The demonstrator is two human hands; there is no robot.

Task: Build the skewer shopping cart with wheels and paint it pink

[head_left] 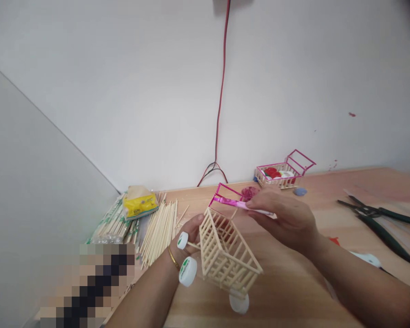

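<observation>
A small model cart (222, 255), built from thin wooden sticks with white bottle caps (187, 271) for wheels, is tilted above the table. My left hand (193, 228) holds it from the left side, its fingers partly hidden behind the slats. The cart's handle frame (229, 187) is bright pink, while the basket is bare wood. In my right hand (283, 218) is a paintbrush (239, 203), pinched by its pale handle. Its pink-coated end lies against the handle frame. Just behind the brush sits a small container of pink paint (250, 193), partly covered by my hand.
Against the wall stands another stick cart (280, 175) with pink rims, filled with red and white pieces. Loose wooden sticks (160, 228) and a yellow packet (140, 203) lie at left. Green-handled pliers (372, 212) and a white tool (365, 259) lie at right. A red-black cable (222, 91) runs down the wall.
</observation>
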